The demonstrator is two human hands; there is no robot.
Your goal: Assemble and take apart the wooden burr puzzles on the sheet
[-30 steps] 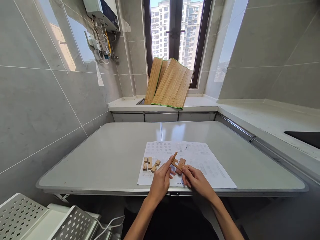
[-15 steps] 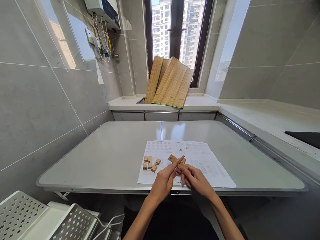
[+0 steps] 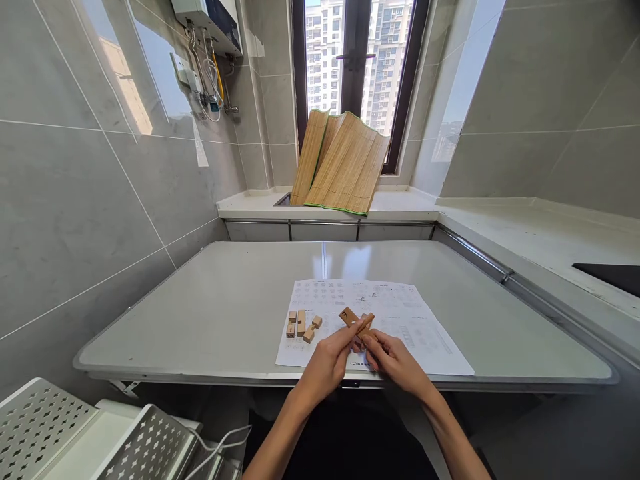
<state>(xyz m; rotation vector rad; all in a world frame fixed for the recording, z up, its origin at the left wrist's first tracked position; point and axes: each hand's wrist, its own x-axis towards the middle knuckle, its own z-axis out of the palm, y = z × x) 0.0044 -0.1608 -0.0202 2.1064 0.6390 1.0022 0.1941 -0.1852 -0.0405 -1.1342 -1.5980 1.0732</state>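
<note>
Over the front part of the printed sheet (image 3: 425, 327), my two hands meet around crossed notched wooden puzzle pieces. My left hand (image 3: 326, 360) is closed, its fingers along the thin wooden piece (image 3: 368, 319) that points up and right. My right hand (image 3: 395, 361) pinches the lower end of the wooden piece with a dark mark (image 3: 348, 315), which slants up and left. Fingers hide where the pieces cross, so I cannot tell whether they interlock. Left of my hands, several other notched wooden pieces (image 3: 301, 324) lie on the paper.
The paper lies on a pale glossy table (image 3: 200, 313) with rounded corners. Behind it, a bamboo mat (image 3: 345, 167) leans against the window on a white ledge. White perforated racks (image 3: 45, 427) and a white cable (image 3: 220, 450) are at lower left.
The marked piece tilts slightly differently, and the thin piece has shifted a little to the right. Both hands keep their hold. The camera view has moved very slightly.
</note>
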